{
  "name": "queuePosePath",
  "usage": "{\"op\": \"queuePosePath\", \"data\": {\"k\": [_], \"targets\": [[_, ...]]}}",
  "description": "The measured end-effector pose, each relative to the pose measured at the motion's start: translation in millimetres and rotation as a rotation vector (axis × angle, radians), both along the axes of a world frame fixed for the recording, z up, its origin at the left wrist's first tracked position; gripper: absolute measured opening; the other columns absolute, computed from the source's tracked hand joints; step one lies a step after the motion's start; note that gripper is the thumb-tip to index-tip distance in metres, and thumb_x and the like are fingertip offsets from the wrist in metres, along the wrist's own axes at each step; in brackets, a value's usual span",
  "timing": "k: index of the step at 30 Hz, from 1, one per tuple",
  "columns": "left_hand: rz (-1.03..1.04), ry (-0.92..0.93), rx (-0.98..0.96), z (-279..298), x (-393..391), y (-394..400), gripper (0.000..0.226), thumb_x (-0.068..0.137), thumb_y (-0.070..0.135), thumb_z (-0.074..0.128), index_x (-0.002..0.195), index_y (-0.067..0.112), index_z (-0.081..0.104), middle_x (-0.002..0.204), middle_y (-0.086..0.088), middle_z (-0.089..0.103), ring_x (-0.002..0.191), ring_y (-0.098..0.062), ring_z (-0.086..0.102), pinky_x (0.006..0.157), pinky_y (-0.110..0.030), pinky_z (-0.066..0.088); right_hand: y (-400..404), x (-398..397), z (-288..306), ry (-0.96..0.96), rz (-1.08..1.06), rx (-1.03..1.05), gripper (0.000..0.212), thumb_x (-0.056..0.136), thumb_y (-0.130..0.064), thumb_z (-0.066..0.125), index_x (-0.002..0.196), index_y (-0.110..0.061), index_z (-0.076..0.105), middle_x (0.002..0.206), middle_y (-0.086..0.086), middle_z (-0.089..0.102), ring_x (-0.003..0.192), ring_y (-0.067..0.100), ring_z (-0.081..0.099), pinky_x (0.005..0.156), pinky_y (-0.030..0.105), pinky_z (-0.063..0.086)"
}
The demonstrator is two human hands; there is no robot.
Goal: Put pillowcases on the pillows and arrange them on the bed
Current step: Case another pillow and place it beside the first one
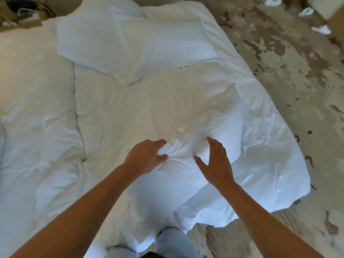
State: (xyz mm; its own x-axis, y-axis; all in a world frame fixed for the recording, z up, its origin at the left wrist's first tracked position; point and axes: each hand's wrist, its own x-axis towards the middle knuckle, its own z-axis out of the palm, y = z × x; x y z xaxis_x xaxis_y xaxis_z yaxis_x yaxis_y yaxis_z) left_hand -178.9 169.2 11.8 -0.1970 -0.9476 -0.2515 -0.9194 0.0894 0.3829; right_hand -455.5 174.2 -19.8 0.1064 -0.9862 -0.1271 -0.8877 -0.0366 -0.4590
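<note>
Pillow (167, 116) nearest the person lies across the near part of the bed (37, 127), its white cloth bunched at the near edge. The left hand (147, 157) pinches a gather of that cloth between thumb and curled fingers. Just to its right, the right hand (214, 162) is spread, fingers straight, touching the same pillow. Farther off, a second pillow (134, 45) lies flat toward the far end. Patterned carpet (297, 71) runs along the right side.
</note>
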Motion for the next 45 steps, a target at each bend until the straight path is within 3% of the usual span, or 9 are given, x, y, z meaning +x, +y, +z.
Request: {"op": "queuePosePath", "data": {"k": [7, 11, 17, 26, 29, 34, 39, 42, 45], "targets": [[-0.112, -0.185, -0.132, 44.5, 99.3, 90.1, 0.049, 0.094, 0.059, 0.053, 0.139, 0.039, 0.051, 0.110, 0.005, 0.076, 0.094, -0.021, 0.073, 0.074, -0.030, 0.050, -5.9, 111.7, 51.0, -0.074, 0.412, -0.050, 0.120, 0.069, -0.089, 0.061, 0.165, -0.028, 0.024, 0.173, 0.000, 0.025, 0.158, 0.021, 0.025, 0.128, 0.043, 0.026], [0.049, -0.135, 0.097, 14.8, 132.2, 158.4, 0.057, 0.098, 0.054, 0.053, 0.152, 0.041, 0.040, 0.134, 0.004, 0.067, 0.118, -0.021, 0.065, 0.095, -0.032, 0.049, 8.1, 149.4, 29.4, 0.130, 0.584, 0.144, 0.125, 0.056, -0.098, 0.059, 0.159, -0.033, 0.035, 0.159, -0.006, 0.045, 0.139, 0.025, 0.046, 0.115, 0.040, 0.037], [0.310, -0.083, 0.239, -16.1, 128.0, 213.7, 0.068, 0.093, 0.064, 0.053, 0.152, 0.034, 0.036, 0.133, 0.000, 0.065, 0.118, -0.024, 0.064, 0.091, -0.036, 0.049, 53.0, 169.8, -13.4, 0.166, 0.585, 0.071, 0.101, 0.057, -0.090, 0.064, 0.138, -0.030, 0.061, 0.129, -0.006, 0.059, 0.113, 0.020, 0.062, 0.097, 0.035, 0.049], [0.516, 0.044, 0.232, 7.0, 111.3, 171.2, 0.013, 0.095, 0.032, 0.058, 0.099, 0.028, 0.070, 0.090, 0.006, 0.069, 0.094, -0.022, 0.066, 0.072, -0.030, 0.043, 47.9, 142.9, 12.7, 0.148, 0.522, -0.122, 0.036, 0.087, -0.048, 0.079, 0.108, -0.020, 0.074, 0.104, -0.001, 0.065, 0.084, 0.022, 0.067, 0.069, 0.032, 0.056], [0.542, 0.063, 0.169, 16.3, 111.6, 162.7, 0.029, 0.098, 0.023, 0.053, 0.069, 0.028, 0.054, 0.070, 0.008, 0.056, 0.081, -0.026, 0.063, 0.063, -0.031, 0.036, 29.5, 128.8, 21.9, 0.280, 0.470, -0.164, 0.021, 0.091, -0.037, 0.075, 0.096, -0.017, 0.074, 0.094, 0.002, 0.067, 0.086, 0.025, 0.065, 0.071, 0.036, 0.054], [0.587, 0.007, 0.087, 35.6, 126.5, 152.2, 0.020, 0.097, 0.024, 0.053, 0.085, 0.023, 0.068, 0.078, 0.007, 0.066, 0.078, -0.018, 0.062, 0.065, -0.030, 0.045, -0.7, 110.1, 32.6, 0.366, 0.359, -0.255, 0.016, 0.097, -0.032, 0.071, 0.091, -0.017, 0.074, 0.083, 0.004, 0.069, 0.074, 0.030, 0.069, 0.072, 0.040, 0.050], [0.550, -0.109, 0.038, 48.3, 127.4, 143.5, 0.028, 0.100, 0.025, 0.050, 0.082, 0.016, 0.069, 0.079, 0.005, 0.059, 0.077, -0.020, 0.060, 0.069, -0.034, 0.051, -14.0, 111.7, 34.3, 0.119, 0.374, -0.294, 0.016, 0.102, -0.021, 0.064, 0.089, -0.013, 0.066, 0.077, 0.002, 0.069, 0.080, 0.025, 0.071, 0.112, 0.044, 0.048], [0.549, -0.181, 0.001, 51.2, 127.7, 140.3, 0.025, 0.099, 0.025, 0.053, 0.086, 0.018, 0.073, 0.079, 0.007, 0.052, 0.075, -0.019, 0.057, 0.063, -0.031, 0.044, -15.8, 114.7, 35.4, 0.023, 0.338, -0.147, 0.021, 0.107, -0.025, 0.053, 0.089, -0.013, 0.052, 0.079, 0.005, 0.060, 0.080, 0.035, 0.068, 0.075, 0.042, 0.057], [0.600, -0.177, 0.005, 51.2, 125.9, 137.8, 0.025, 0.099, 0.026, 0.053, 0.090, 0.017, 0.074, 0.089, 0.005, 0.058, 0.084, -0.022, 0.062, 0.066, -0.030, 0.042, -24.4, 115.4, 35.7, 0.010, 0.381, -0.091, 0.025, 0.108, -0.027, 0.051, 0.086, -0.016, 0.044, 0.079, 0.005, 0.059, 0.070, 0.035, 0.061, 0.065, 0.041, 0.053]]}}
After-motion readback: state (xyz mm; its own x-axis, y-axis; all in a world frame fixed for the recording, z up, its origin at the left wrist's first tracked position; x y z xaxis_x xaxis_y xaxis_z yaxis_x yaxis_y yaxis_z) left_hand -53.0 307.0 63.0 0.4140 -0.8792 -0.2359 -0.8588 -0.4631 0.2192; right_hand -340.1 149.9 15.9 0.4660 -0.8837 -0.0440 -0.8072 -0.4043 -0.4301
